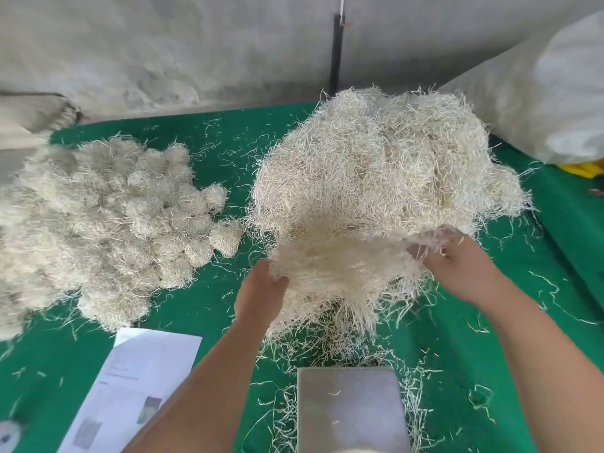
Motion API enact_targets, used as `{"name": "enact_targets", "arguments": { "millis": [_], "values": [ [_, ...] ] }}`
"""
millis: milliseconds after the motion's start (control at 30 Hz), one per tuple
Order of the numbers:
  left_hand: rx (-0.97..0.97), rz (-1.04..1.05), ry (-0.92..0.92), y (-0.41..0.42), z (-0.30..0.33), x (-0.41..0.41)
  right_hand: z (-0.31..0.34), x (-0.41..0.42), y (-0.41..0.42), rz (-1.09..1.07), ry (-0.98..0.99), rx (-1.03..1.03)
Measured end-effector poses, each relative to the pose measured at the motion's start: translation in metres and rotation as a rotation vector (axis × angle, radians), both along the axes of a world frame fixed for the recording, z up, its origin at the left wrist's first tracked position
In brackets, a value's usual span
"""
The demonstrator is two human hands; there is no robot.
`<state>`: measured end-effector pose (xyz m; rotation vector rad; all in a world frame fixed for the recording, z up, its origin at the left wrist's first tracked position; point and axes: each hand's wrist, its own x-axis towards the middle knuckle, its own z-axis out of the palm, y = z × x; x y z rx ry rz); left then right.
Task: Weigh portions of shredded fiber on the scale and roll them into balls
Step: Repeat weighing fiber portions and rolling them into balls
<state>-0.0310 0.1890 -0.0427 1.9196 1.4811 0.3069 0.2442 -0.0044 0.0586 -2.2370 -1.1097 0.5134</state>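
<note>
A big loose heap of pale shredded fiber (pixel 382 171) lies on the green table at centre right. Both hands are at its near edge, pulling out a wad of fiber (pixel 343 273) that stretches between them. My left hand (pixel 261 295) grips the wad's left end, fingers curled into it. My right hand (pixel 457 266) holds the right end, its fingertips buried in strands. The scale (pixel 351 410), with a bare steel platform, stands at the bottom centre, below the hands. A pile of several rolled fiber balls (pixel 108 223) covers the left side.
The green table (pixel 490 354) is littered with stray strands. A printed paper sheet (pixel 137 387) lies at the bottom left, by a small round object (pixel 9 436). A white sack (pixel 555 99) stands at the far right, a yellow item (pixel 585 168) under it. A grey wall runs behind.
</note>
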Motion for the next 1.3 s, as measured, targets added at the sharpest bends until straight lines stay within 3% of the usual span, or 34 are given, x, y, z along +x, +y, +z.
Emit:
{"name": "enact_targets", "arguments": {
  "millis": [133, 233, 367, 433, 500, 567, 667, 767, 1000, 1167, 1300],
  "values": [
    [-0.051, 0.127, 0.034, 0.009, -0.007, -0.019, 0.013, 0.009, -0.004, -0.366, 0.316, 0.233],
    [-0.102, 0.168, 0.107, 0.009, -0.004, -0.031, 0.014, 0.013, -0.006, -0.553, 0.408, 0.362],
    [0.012, 0.244, 0.014, -0.003, 0.027, -0.015, 0.021, -0.003, -0.004, -0.364, 0.334, 0.303],
    [0.168, 0.131, -0.077, -0.018, 0.048, 0.003, 0.023, -0.016, 0.000, -0.225, 0.260, 0.245],
    [0.233, -0.113, -0.152, -0.038, 0.065, 0.026, 0.026, -0.031, 0.005, -0.182, 0.271, 0.265],
    [0.115, -0.367, -0.294, -0.061, 0.074, 0.050, 0.025, -0.049, 0.009, -0.190, 0.382, 0.216],
    [-0.168, -0.544, -0.463, -0.081, 0.074, 0.081, 0.028, -0.072, 0.016, -0.164, 0.585, 0.220],
    [-0.078, -0.546, -0.326, -0.083, 0.063, 0.091, 0.034, -0.075, 0.024, -0.165, 0.831, 0.438],
    [-0.090, -0.410, -0.115, -0.069, 0.030, 0.068, 0.043, -0.053, 0.036, -0.390, 0.906, 0.706],
    [0.105, -0.407, 0.043, -0.044, 0.023, 0.057, 0.054, -0.059, 0.046, -0.395, 0.833, 0.757],
    [0.134, -0.355, 0.129, -0.018, 0.023, 0.057, 0.049, -0.065, 0.045, -0.327, 0.672, 0.684]
  ]
}}
